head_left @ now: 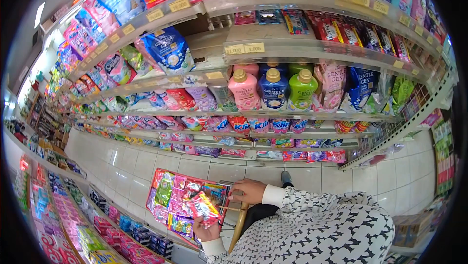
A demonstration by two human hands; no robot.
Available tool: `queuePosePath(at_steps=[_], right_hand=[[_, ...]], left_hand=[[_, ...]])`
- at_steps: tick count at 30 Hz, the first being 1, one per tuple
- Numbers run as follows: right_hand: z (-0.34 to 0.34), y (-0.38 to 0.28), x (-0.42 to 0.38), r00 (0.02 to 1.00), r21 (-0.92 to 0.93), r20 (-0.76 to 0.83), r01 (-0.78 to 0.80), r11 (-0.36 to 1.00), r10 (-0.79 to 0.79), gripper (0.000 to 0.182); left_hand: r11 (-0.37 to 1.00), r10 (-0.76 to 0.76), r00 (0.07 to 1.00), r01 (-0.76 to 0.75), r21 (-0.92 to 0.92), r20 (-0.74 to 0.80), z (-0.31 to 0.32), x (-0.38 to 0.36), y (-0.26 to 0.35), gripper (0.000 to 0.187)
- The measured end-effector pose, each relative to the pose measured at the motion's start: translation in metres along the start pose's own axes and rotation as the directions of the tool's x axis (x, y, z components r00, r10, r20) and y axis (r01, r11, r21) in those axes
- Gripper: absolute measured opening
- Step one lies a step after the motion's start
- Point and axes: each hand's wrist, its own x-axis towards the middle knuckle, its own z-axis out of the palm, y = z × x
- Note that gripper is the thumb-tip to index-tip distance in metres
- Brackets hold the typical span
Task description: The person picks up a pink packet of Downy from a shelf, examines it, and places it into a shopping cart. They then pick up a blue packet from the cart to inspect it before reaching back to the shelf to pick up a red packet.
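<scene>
My left hand (207, 231) grips a red and white plastic packet (204, 208) with large lettering, tilted above the red-rimmed container (155, 182). Inside that container lie several colourful packets, among them a green one (164, 190) and a purple-and-yellow one (181, 225). On the container's near side, my right hand (248, 191) lies palm down, its fingers bent over the edge beside a metal bar. A light brown curved wooden piece (238, 227) stands between my two arms, partly hidden by my patterned sleeve.
Ahead rise shelves with pink (243, 91), blue (274, 90) and green (303, 90) bottles, and many pouches. A second shelf row (105, 205) runs along the lower left. Between them stretches the tiled floor (126, 166). A perforated metal upright (414, 118) borders the right side.
</scene>
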Motion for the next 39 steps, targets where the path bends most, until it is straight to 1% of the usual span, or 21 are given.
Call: queuePosePath(at_steps=[1,2,3,5,6,9,12,13,14,16,17,20,23,24,27,28,31,32,35,36,39], right_hand=[[-0.010,-0.007,-0.001,0.996,0.121,0.056,-0.071,0.990,0.064,0.047],[-0.006,-0.001,-0.002,0.997,0.362,0.062,-0.074,0.929,0.056,0.048],[0.000,0.008,-0.002,0.992,0.426,0.107,-0.108,0.898,0.068,0.049],[0.010,0.025,0.002,0.981,0.556,0.182,-0.164,0.815,0.073,0.050],[-0.008,0.003,-0.005,0.952,0.592,0.233,-0.302,0.747,0.200,0.050],[-0.023,0.004,-0.014,0.968,0.673,0.059,-0.219,0.706,0.245,0.046],[-0.040,0.024,-0.019,0.955,0.813,-0.223,0.072,0.578,0.194,0.034],[-0.048,0.029,-0.022,0.932,0.835,-0.309,0.169,0.524,0.192,0.031],[-0.063,0.030,-0.026,0.867,0.756,-0.463,0.277,0.593,0.185,0.028],[-0.109,0.027,-0.040,0.766,0.637,-0.602,0.290,0.715,0.225,0.025],[-0.130,0.014,-0.056,0.753,0.616,-0.594,0.199,0.763,0.284,0.023],[-0.179,-0.025,-0.087,0.702,0.324,-0.684,0.048,0.945,0.199,0.024],[-0.191,-0.025,-0.101,0.707,0.169,-0.701,0.295,0.940,-0.096,0.028],[-0.195,-0.021,-0.105,0.677,0.174,-0.729,0.323,0.930,-0.099,0.032],[-0.223,-0.004,-0.129,0.556,0.166,-0.830,0.185,0.969,0.035,0.036],[-0.236,0.001,-0.135,0.524,0.115,-0.852,0.145,0.983,0.022,0.038],[-0.254,0.020,-0.144,0.617,0.424,-0.777,0.363,0.830,0.127,0.043],[-0.259,0.023,-0.150,0.679,0.584,-0.709,0.412,0.699,0.192,0.048],[-0.281,0.024,-0.155,0.668,0.579,-0.727,0.472,0.665,0.159,0.046],[-0.287,0.027,-0.159,0.696,0.634,-0.692,0.457,0.624,0.193,0.044],[-0.296,0.026,-0.161,0.628,0.604,-0.747,0.504,0.618,0.217,0.041]], left_hand=[[0.995,-0.064,0.998,0.064,0.071,-0.008,0.007,0.000,-0.005,0.041],[0.988,-0.082,0.996,0.078,0.136,0.027,0.001,0.006,-0.013,0.043],[0.978,-0.083,0.993,0.066,0.197,0.079,-0.024,0.024,-0.024,0.042],[0.930,-0.096,0.979,0.023,0.368,0.181,0.004,0.030,-0.045,0.041],[0.873,-0.099,0.977,-0.005,0.488,0.188,0.007,0.039,-0.052,0.041],[0.753,-0.198,0.933,-0.053,0.656,0.302,0.051,0.047,-0.068,0.049],[0.532,-0.290,0.896,-0.142,0.835,0.337,0.092,0.056,-0.072,0.054],[0.519,-0.252,0.900,-0.185,0.835,0.356,0.097,0.063,-0.080,0.057],[0.569,-0.268,0.880,-0.184,0.802,0.392,0.127,0.052,-0.085,0.060],[0.574,-0.277,0.837,-0.249,0.780,0.471,0.156,0.051,-0.098,0.068],[0.591,-0.304,0.815,-0.245,0.769,0.494,0.171,0.048,-0.106,0.070],[0.677,-0.387,0.743,-0.172,0.716,0.545,0.210,0.040,-0.150,0.065],[0.761,-0.482,0.729,0.074,0.644,0.486,0.215,0.049,-0.187,0.052],[0.769,-0.525,0.719,0.171,0.616,0.455,0.220,0.052,-0.197,0.048],[0.797,-0.454,0.761,0.115,0.592,0.464,0.253,0.050,-0.220,0.036],[0.807,-0.444,0.758,0.106,0.582,0.478,0.264,0.050,-0.225,0.041],[0.808,-0.369,0.746,-0.038,0.588,0.555,0.293,0.045,-0.247,0.044],[0.781,-0.342,0.727,-0.133,0.611,0.596,0.296,0.049,-0.254,0.055],[0.725,-0.233,0.665,-0.367,0.583,0.709,0.321,0.043,-0.272,0.066],[0.706,-0.274,0.640,-0.374,0.602,0.718,0.328,0.042,-0.271,0.081],[0.732,-0.255,0.556,-0.423,0.534,0.791,0.333,0.039,-0.277,0.085]])
